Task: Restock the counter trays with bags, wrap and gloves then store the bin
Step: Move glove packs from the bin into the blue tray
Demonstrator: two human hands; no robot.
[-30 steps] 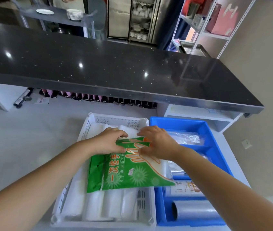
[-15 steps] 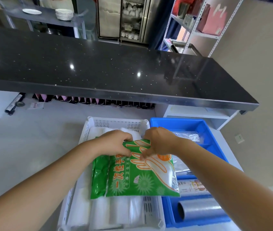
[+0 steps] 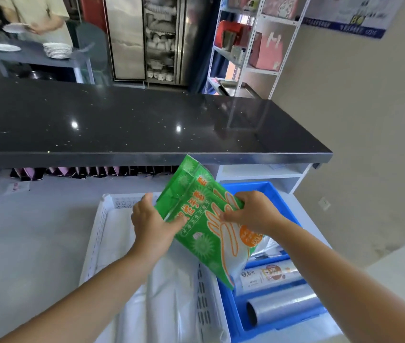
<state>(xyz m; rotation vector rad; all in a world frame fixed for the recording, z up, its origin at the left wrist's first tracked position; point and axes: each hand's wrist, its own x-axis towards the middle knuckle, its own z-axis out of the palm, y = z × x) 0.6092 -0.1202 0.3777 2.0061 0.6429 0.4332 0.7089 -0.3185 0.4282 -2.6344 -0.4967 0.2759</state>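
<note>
Both hands hold a green pack of disposable gloves (image 3: 203,219), lifted and tilted over the gap between two trays. My left hand (image 3: 153,222) grips its left edge, thumb on the front. My right hand (image 3: 252,214) pinches its right edge. Below left, a white perforated tray (image 3: 97,231) holds white plastic bags (image 3: 171,288). Below right, a blue tray (image 3: 231,308) holds a clear wrap roll (image 3: 283,305), a labelled wrap roll (image 3: 268,274) and clear bags, partly hidden by the pack.
A long black countertop (image 3: 122,125) overhangs the pale work surface (image 3: 23,243) on which the trays stand. A white shelf unit (image 3: 258,174) sits under its right end. Behind the counter are a person with plates (image 3: 56,49), a steel cabinet and a rack.
The glove pack has been lifted off the white tray's bags, turned upright and carried right toward the blue tray. Both hands kept their hold. The view tilted up.
</note>
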